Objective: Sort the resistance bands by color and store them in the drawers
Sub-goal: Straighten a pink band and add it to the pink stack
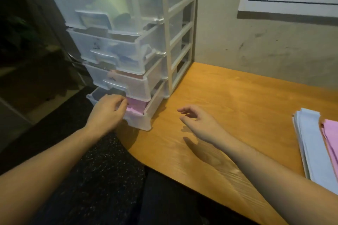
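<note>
1. A translucent plastic four-drawer organiser in a white frame (167, 23) stands on the smooth orange wooden tabletop (228, 100), all four drawers pulled out.
2. The person's left hand (108, 110), fingers curled, rests on the front rim of the bottom drawer (142, 122), beside a flat pink resistance band (136, 107) lying inside; whether it grips the rim is unclear.
3. The right hand (199, 122) hovers over the table, fingers relaxed, holding nothing.
4. A pale green band (111, 4) curls in the top drawer (102, 2).
5. Flat pale blue bands (314, 150) and pink bands (332, 137) lie stacked at the table's right edge.
</note>
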Available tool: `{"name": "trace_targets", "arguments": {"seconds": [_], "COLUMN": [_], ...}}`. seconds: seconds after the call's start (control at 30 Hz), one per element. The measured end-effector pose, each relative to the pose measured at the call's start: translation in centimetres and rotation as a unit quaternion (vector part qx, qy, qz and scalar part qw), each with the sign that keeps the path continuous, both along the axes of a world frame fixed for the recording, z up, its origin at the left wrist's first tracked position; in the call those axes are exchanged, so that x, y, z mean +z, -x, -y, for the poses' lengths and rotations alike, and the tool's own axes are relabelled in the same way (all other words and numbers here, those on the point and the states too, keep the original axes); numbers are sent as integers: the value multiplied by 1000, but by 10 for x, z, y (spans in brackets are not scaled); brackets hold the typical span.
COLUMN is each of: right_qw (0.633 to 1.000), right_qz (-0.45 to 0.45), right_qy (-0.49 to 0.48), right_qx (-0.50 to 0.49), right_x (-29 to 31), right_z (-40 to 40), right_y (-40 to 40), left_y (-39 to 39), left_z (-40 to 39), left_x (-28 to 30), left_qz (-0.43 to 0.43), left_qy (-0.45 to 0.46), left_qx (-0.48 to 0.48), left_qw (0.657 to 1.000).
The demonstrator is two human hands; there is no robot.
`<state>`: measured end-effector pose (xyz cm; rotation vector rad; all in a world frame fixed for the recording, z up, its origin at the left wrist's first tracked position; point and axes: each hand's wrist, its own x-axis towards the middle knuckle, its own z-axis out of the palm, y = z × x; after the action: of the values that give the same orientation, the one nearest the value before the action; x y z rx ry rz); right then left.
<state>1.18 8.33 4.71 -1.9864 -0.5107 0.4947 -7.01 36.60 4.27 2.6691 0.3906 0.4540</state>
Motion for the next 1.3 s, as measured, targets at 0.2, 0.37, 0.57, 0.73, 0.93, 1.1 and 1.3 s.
{"name": "trace_targets", "arguments": {"seconds": [0.2, 0.37, 0.57, 0.73, 0.93, 1.1, 1.3], "right_qw": [1000, 1000, 1000, 1000, 999, 999, 993], "right_qz": [-9, -4, -6, -7, -2, 29, 64], "right_qy": [-11, -13, -4, -11, -14, -23, -98], "right_qx": [13, 4, 1, 13, 29, 37, 14], "right_x": [-4, -5, -4, 2, 12, 21, 31], "right_z": [-13, -12, -6, -7, -5, -3, 7], "right_y": [-3, -15, -22, -20, -9, 1, 11], "left_y": [-32, -59, -65, -45, -6, 16, 27], "left_z": [-6, -7, -7, -12, 0, 19, 62], "left_x": [10, 7, 1, 2, 15, 29, 50], "left_qz": [-224, -397, -410, -246, -41, 74, 191], "left_qy": [-94, -104, -1, 26, 54, 95, 153], "left_qx": [-85, -74, -54, -84, -94, -103, -161], "left_qw": [966, 909, 910, 965, 993, 987, 956]}}
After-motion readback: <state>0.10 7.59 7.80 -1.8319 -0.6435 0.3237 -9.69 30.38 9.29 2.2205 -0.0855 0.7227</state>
